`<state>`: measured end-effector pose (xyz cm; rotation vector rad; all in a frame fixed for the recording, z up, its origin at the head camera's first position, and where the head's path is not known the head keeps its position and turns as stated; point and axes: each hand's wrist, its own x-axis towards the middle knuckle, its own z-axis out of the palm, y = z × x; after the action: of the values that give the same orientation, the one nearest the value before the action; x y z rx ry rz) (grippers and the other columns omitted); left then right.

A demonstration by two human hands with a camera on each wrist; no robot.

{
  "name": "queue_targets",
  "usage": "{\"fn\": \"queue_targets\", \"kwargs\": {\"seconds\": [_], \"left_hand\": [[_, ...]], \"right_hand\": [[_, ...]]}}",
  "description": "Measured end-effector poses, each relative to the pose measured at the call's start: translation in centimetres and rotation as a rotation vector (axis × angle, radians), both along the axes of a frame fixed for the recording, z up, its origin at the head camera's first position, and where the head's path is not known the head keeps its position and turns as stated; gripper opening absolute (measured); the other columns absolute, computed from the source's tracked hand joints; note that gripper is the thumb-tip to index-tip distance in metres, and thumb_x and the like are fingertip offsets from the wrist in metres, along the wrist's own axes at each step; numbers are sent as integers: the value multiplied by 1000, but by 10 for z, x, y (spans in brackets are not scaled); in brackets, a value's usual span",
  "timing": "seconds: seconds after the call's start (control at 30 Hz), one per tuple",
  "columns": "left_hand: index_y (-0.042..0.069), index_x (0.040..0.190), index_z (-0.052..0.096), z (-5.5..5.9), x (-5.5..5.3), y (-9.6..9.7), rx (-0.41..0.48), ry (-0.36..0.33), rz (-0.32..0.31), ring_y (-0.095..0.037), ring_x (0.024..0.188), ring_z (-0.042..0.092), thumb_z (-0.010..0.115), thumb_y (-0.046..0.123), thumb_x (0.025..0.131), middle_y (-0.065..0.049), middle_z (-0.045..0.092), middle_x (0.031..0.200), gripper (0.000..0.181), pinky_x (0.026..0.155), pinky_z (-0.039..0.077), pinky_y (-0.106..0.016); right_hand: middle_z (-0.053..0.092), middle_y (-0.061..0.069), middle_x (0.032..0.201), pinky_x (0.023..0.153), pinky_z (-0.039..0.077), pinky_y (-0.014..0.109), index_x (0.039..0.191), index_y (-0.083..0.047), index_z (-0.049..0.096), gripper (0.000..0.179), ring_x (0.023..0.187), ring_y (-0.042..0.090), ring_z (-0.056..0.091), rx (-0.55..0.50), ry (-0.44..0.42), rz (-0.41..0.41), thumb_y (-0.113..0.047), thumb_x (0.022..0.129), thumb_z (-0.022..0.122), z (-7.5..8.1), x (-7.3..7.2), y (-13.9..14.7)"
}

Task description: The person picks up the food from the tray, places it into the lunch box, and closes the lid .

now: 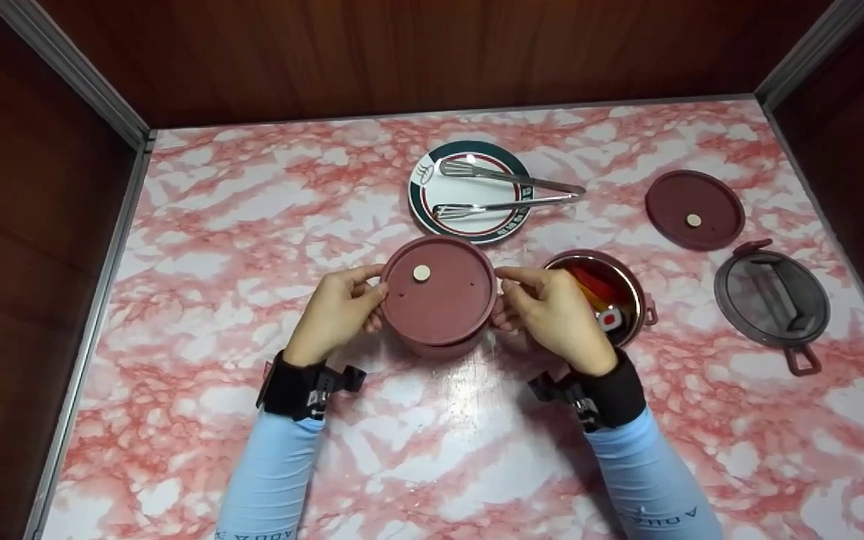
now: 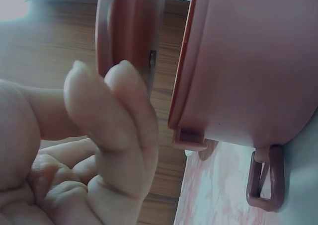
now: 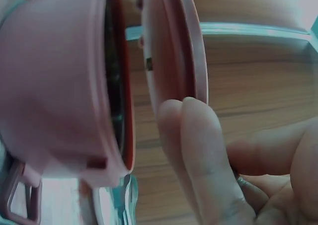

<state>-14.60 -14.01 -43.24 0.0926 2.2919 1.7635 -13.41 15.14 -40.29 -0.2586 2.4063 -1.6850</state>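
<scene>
Both hands hold a round dusty-red pot lid [image 1: 439,300] by opposite edges. My left hand [image 1: 338,311] grips it on the left, fingertips at the rim; my right hand [image 1: 556,315] pinches the right edge. Below the lid stands a matching pot [image 2: 248,61], and the wrist views show a gap between its rim and the lid. A side handle [image 2: 268,180] juts from the pot's wall. The lid has a pale round knob [image 1: 421,273]. Most of the pot's inside is hidden under the lid; the right wrist view shows only a dark sliver.
A second pot [image 1: 646,307], uncovered with colourful pieces inside, stands beside my right hand. Behind, metal tongs [image 1: 552,196] lie across a green-rimmed plate [image 1: 511,154]. To the right are another red lid [image 1: 691,195] and a dark see-through lidded vessel [image 1: 773,296] with red side handles.
</scene>
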Motion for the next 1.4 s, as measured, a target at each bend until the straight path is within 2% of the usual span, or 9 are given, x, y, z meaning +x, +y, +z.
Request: {"fn": "queue_targets", "kwargs": {"seconds": [0.2, 0.37, 0.5, 0.6, 0.7, 0.87, 1.07, 1.23, 1.4], "left_hand": [[2, 138, 56, 2, 2, -4, -9, -16, 19, -19, 56, 59, 59, 14, 100, -13, 64, 82, 40, 54, 54, -34], [2, 139, 55, 2, 2, -7, -22, -10, 4, -28, 62, 60, 57, 13, 102, -12, 62, 81, 39, 52, 50, -25], [3, 137, 58, 3, 2, -10, -50, 39, -7, -35, 69, 60, 55, 13, 102, -11, 61, 80, 36, 55, 49, -26], [4, 135, 59, 2, 2, -13, -51, 54, -2, -34, 70, 60, 55, 13, 103, -10, 61, 80, 34, 57, 50, -29], [4, 133, 60, -1, 2, -14, -2, 44, 22, -35, 66, 59, 56, 12, 102, -10, 61, 78, 32, 56, 51, -32], [1, 132, 58, -4, 4, -12, 123, 2, 58, -29, 56, 59, 61, 10, 99, -13, 63, 75, 35, 49, 50, -28], [0, 134, 57, -1, 5, -5, 205, -20, 39, -19, 53, 61, 65, 7, 96, -16, 66, 71, 40, 48, 52, -27], [2, 132, 60, 2, 1, -1, 261, -36, 10, -21, 49, 62, 61, 13, 100, -21, 65, 68, 34, 43, 53, -30], [5, 130, 62, 1, 0, -1, 218, -72, -24, -22, 51, 65, 62, 16, 99, -27, 67, 73, 33, 44, 54, -29]], "right_hand": [[72, 16, 79, 62, 61, 38, 123, 3, 67, 27, 68, 28, 71, -74, -32, 9, -4, 100, 54, 7, 1, 0], [72, 18, 79, 62, 61, 40, 121, 4, 67, 26, 68, 29, 71, -96, -66, 22, -4, 101, 53, 10, -2, 0], [73, 16, 81, 62, 61, 38, 122, 5, 66, 26, 67, 27, 71, -53, -37, 32, -4, 101, 54, 13, -4, -2], [73, 16, 82, 62, 61, 37, 123, 5, 65, 27, 67, 27, 71, -49, -34, 36, -3, 101, 55, 12, -5, -3], [73, 16, 83, 62, 61, 37, 122, 4, 67, 26, 68, 27, 72, -70, -38, 54, -7, 100, 57, 12, -3, -5], [74, 13, 86, 61, 60, 37, 126, -2, 66, 35, 69, 27, 72, -80, -1, 87, -20, 96, 67, 6, -1, -7], [73, 15, 85, 62, 60, 36, 135, -2, 58, 45, 66, 26, 71, -106, -20, 33, -16, 95, 69, -1, -3, -6], [72, 14, 78, 57, 60, 36, 134, 0, 59, 41, 60, 21, 70, -14, -18, 7, -14, 96, 66, -5, -7, -3], [70, 10, 70, 51, 58, 38, 132, -2, 62, 35, 55, 23, 68, 105, -14, 27, -12, 98, 63, -12, -9, -2]]}}
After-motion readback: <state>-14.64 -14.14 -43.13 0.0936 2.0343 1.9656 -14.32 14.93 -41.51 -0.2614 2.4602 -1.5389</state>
